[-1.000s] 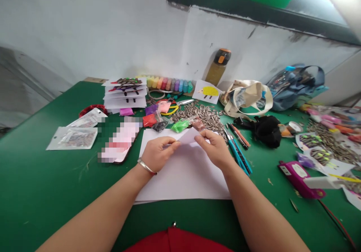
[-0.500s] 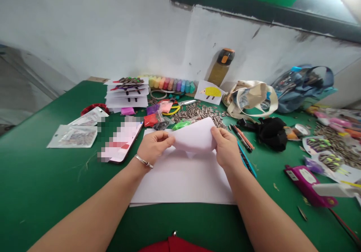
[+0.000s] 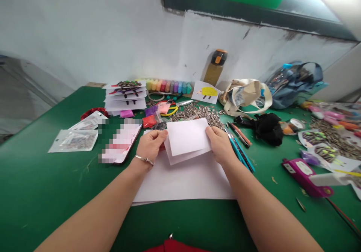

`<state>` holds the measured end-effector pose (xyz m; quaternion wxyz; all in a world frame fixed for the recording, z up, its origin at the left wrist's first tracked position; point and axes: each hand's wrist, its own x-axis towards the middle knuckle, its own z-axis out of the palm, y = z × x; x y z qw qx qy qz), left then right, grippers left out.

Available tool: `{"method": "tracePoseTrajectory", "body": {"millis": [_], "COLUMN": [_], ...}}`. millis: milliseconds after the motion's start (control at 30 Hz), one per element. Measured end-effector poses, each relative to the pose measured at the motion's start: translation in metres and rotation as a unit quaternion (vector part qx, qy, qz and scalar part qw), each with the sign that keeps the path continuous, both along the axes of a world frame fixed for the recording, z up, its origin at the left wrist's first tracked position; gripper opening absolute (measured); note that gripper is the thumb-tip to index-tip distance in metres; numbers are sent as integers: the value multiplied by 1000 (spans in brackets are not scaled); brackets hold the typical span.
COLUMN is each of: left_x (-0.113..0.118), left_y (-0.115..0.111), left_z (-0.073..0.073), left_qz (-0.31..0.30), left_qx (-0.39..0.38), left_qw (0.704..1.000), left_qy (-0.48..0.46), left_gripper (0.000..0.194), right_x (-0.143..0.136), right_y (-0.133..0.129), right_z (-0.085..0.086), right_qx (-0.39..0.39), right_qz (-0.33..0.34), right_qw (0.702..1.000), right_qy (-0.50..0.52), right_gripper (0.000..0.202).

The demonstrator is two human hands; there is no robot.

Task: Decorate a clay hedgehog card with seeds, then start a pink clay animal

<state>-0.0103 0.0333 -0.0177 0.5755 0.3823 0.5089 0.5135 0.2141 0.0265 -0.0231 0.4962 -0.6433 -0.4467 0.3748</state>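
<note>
Between my two hands is a small white sheet of paper [image 3: 188, 137], folded over so that a second layer shows below the front one. My left hand [image 3: 150, 147] pinches its left edge between thumb and fingers. On the right edge, my right hand [image 3: 221, 141] grips it the same way. Larger white sheets [image 3: 183, 182] lie on the green table under the held paper. Just beyond it is a pile of striped sunflower seeds [image 3: 201, 111], partly hidden by the paper. A blue cutter knife [image 3: 241, 154] lies beside my right hand.
To the left are a phone [image 3: 122, 141] and clear seed packets [image 3: 77, 140]. Behind stand stacked seed-decorated cards [image 3: 125, 98], yellow-handled scissors [image 3: 175, 108], a bottle [image 3: 215, 68] and a cloth bag [image 3: 245, 96]. On the right lie a black pouch [image 3: 267, 128] and a purple glue gun [image 3: 306, 178].
The held paper has turned from a curled single face to a flatter folded piece with two layers showing. Both hands still hold its edges. The view has shifted slightly.
</note>
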Motion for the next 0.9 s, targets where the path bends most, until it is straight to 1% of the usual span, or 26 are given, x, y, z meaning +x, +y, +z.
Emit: {"method": "tracePoseTrajectory", "body": {"millis": [67,167,233,300,400,467,533,667,700,767,833,900], "left_x": [-1,-2,-2,-2,-2,-2,-2,-2,-2,-1,0,1], "left_y": [1,1,1,1,1,1,1,0,0,-1,-2,-2], "left_z": [0,1,1,2,2,3,3,4,4,4,6,7], "left_qz": [0,-18,-35,-53,-72,-78,-82,-97,-103,-112,-114,-117], "left_qx": [-16,-46,-57,-63,-63,-61,-61,-67,-71,-80,-84,-85], "left_qw": [1000,998,996,994,992,990,990,989,988,986,985,985], "left_qy": [11,47,67,77,89,96,98,94,93,94,97,100], "left_gripper": [40,41,41,40,39,39,39,39,40,40,40,39], "right_x": [1,6,8,8,5,4,5,13,14,15,13,11], "right_y": [3,8,11,11,8,6,7,12,13,14,13,11], "right_z": [0,-1,-1,1,4,4,3,-2,-3,-2,1,4], "right_qx": [-29,-22,-2,15,14,1,-2,26,35,32,-8,-59], "right_qz": [-32,-60,-57,-26,52,80,67,-15,-26,-13,20,43], "right_qw": [995,977,964,955,953,954,955,949,947,946,955,970], "right_qy": [87,204,260,295,299,288,289,314,320,323,295,234], "right_gripper": [28,17,17,24,36,43,40,25,23,22,26,27]}}
